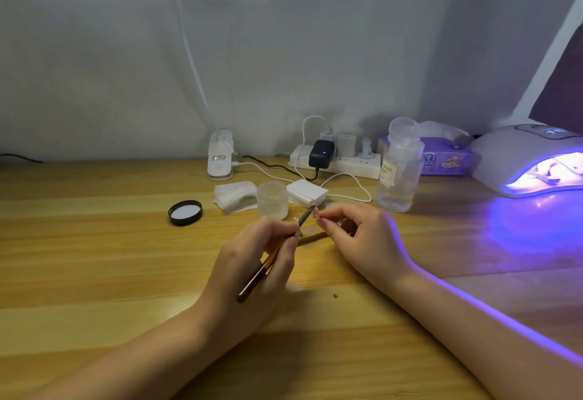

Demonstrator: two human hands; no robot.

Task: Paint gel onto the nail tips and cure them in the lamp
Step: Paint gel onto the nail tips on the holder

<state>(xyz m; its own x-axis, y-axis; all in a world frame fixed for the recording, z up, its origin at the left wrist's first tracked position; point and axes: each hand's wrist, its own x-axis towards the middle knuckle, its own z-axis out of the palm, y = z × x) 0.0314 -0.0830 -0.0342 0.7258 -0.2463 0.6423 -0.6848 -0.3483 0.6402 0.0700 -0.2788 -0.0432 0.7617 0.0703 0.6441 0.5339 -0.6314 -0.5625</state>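
— While the curing lamp (517, 160) glows violet at the right, what holds liquid?
— Clear bottle (398, 175), partly filled; frosted jar (273, 199), contents unclear.
— Hands?
— Left hand (252, 261) grips the brush (274, 254); right hand (356, 235) pinches a nail tip (316, 214) at its bristles.

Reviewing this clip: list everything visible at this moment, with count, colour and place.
table: one, light wood, under everything
brush: one, dark handle, in left hand, tip at nail tip
nail tip: one, pale, pinched by right hand
curing lamp: one, white, lit purple, far right
jar: one, clear, open, centre
lid: one, black, left of jar
pads: white, two piles, flanking jar
bottle: one, clear, right of pads
tissue pack: one, purple, behind bottle
power strip: one, white, at wall
left hand: grip on brush
right hand: grip on nail tip
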